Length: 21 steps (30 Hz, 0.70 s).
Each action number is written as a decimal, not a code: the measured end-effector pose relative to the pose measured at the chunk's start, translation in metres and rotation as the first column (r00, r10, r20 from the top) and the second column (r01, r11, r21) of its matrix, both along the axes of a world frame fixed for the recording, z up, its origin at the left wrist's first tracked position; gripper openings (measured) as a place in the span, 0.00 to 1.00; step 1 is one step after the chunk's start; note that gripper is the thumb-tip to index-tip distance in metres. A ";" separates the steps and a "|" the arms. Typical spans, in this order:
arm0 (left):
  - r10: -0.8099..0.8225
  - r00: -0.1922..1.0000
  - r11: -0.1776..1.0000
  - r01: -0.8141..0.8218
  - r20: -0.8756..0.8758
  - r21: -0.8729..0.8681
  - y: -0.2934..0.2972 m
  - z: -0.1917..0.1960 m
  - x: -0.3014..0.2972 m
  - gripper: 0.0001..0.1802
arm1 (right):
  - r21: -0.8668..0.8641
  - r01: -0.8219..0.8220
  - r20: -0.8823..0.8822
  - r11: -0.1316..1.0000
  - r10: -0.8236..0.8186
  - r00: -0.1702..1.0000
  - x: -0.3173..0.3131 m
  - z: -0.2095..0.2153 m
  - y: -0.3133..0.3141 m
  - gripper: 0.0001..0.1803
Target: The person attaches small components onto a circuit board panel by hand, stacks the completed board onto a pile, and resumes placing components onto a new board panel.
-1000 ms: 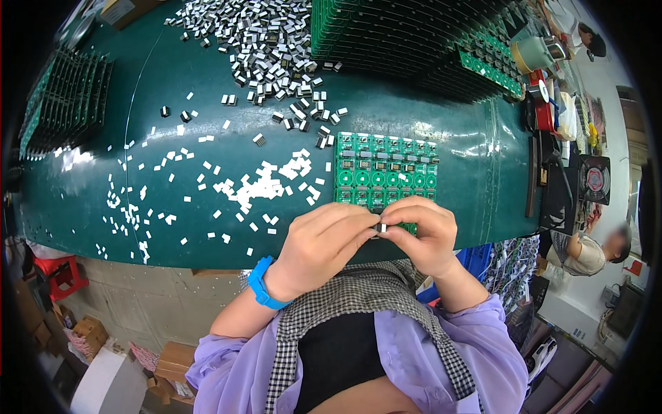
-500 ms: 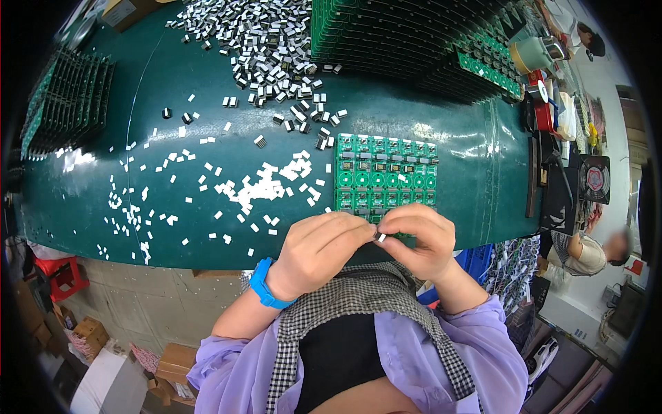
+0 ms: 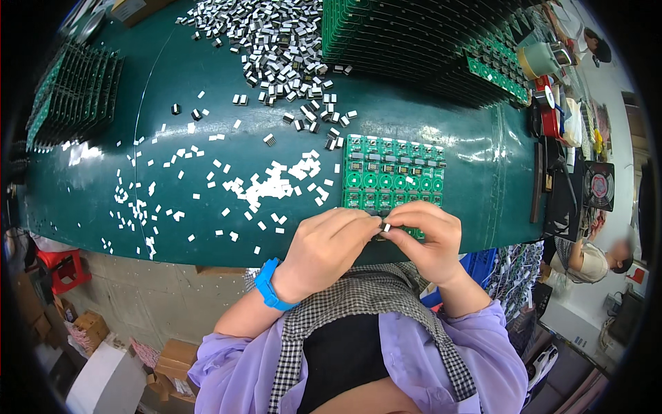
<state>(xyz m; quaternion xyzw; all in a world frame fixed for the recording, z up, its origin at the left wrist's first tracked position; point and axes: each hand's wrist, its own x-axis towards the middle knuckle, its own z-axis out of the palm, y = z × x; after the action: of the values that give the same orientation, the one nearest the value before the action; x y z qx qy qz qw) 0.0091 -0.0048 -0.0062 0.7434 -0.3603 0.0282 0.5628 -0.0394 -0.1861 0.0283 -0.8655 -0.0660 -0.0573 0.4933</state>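
White and tiny, the small part (image 3: pixel 387 227) sits pinched between the fingertips of the left hand (image 3: pixel 329 250) and right hand (image 3: pixel 429 241), above the table's near edge (image 3: pixel 207 259), just beside the green circuit board (image 3: pixel 392 174); probably light, stiff, easily dropped; grip its sides.

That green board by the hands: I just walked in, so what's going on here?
A person's left hand and right hand meet at the near edge of the green circuit board panel, pinching a small white part between the fingertips. Loose white pieces and a heap of metal parts lie across the green table.
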 end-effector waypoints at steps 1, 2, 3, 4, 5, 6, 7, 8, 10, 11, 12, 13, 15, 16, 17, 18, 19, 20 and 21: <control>0.004 1.000 1.000 -0.004 0.024 -0.006 0.000 -0.001 0.002 0.11 | -0.001 0.002 0.000 1.000 -0.002 1.000 -0.001 0.000 0.001 0.11; 0.002 1.000 1.000 -0.002 0.024 -0.008 -0.001 0.000 0.004 0.11 | 0.021 0.034 -0.005 0.999 -0.034 0.999 -0.001 0.000 0.002 0.11; -0.013 1.000 1.000 0.013 -0.017 -0.012 -0.001 0.003 0.006 0.11 | 0.045 0.066 -0.011 0.997 -0.066 0.998 -0.002 0.000 0.002 0.10; -0.028 0.998 0.999 0.027 -0.057 -0.017 -0.002 0.005 0.008 0.11 | 0.044 0.068 -0.013 0.997 -0.068 0.998 -0.001 -0.002 0.000 0.10; -0.031 0.998 0.999 0.030 -0.059 -0.018 -0.002 0.007 0.009 0.11 | 0.091 0.023 -0.010 0.996 -0.022 1.000 0.000 -0.003 -0.003 0.10; -0.051 0.989 0.998 0.045 -0.140 -0.045 -0.002 0.009 0.009 0.11 | 0.139 -0.024 -0.004 0.990 0.025 1.000 0.001 -0.004 -0.006 0.10; -0.074 0.973 0.996 0.059 -0.220 -0.073 -0.003 0.010 0.010 0.11 | 0.139 -0.024 -0.004 0.990 0.024 1.000 0.002 -0.005 -0.006 0.10; -0.074 0.972 0.996 0.059 -0.221 -0.073 -0.002 0.009 0.009 0.11 | 0.149 -0.040 0.002 0.988 0.040 0.999 0.003 -0.005 -0.007 0.10; -0.096 0.985 0.994 0.088 -0.141 -0.063 -0.001 0.006 0.009 0.09 | 0.159 -0.055 0.008 0.986 0.054 0.999 0.003 -0.005 -0.007 0.09; -0.097 0.985 0.994 0.089 -0.142 -0.063 -0.001 0.005 0.008 0.09 | 0.142 -0.042 0.020 0.989 0.040 0.999 0.002 -0.005 -0.006 0.09; -0.063 0.988 0.997 0.055 -0.140 -0.059 -0.002 0.004 0.006 0.09 | 0.125 -0.030 0.033 0.992 0.026 0.999 0.002 -0.006 -0.004 0.09; -0.029 0.990 0.998 0.021 -0.138 -0.056 -0.002 0.004 0.005 0.08 | 0.125 -0.029 0.033 0.992 0.025 0.999 0.000 -0.006 -0.003 0.09; -0.014 0.992 0.999 0.007 -0.128 -0.050 -0.002 0.004 0.003 0.08 | -0.053 -0.008 0.177 0.999 0.017 0.984 -0.003 -0.007 -0.001 0.09; 0.002 0.993 0.999 -0.008 -0.119 -0.045 -0.002 0.005 0.003 0.08 | -0.054 -0.008 0.177 0.999 0.017 0.984 -0.004 -0.008 0.000 0.09; 0.002 0.993 0.999 -0.007 -0.119 -0.045 -0.002 0.005 0.004 0.08 | -0.036 -0.002 0.184 0.999 0.009 0.983 -0.004 -0.009 0.000 0.09; -0.047 0.994 0.998 0.042 -0.102 -0.051 -0.001 0.007 0.006 0.09 | -0.021 0.007 0.191 1.000 -0.003 0.982 -0.005 -0.008 0.000 0.09; -0.096 0.992 0.994 0.092 -0.084 -0.057 0.000 0.008 0.009 0.09 | -0.025 0.010 0.191 1.000 -0.005 0.982 -0.004 -0.007 -0.002 0.09; -0.100 0.992 0.994 0.095 -0.083 -0.062 0.004 0.009 0.012 0.09 | 0.032 0.038 0.141 0.999 -0.042 0.989 -0.001 -0.005 -0.007 0.09; -0.041 0.998 0.999 0.042 -0.041 0.034 0.010 0.008 0.018 0.10 | 0.082 0.077 0.087 0.994 -0.084 0.993 0.002 -0.004 -0.015 0.09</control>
<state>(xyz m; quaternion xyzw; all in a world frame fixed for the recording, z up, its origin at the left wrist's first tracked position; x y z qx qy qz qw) 0.0269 0.0052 0.0022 0.7460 -0.3646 -0.0047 0.5572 -0.0371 -0.2009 0.0240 -0.8440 -0.0511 -0.1188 0.5206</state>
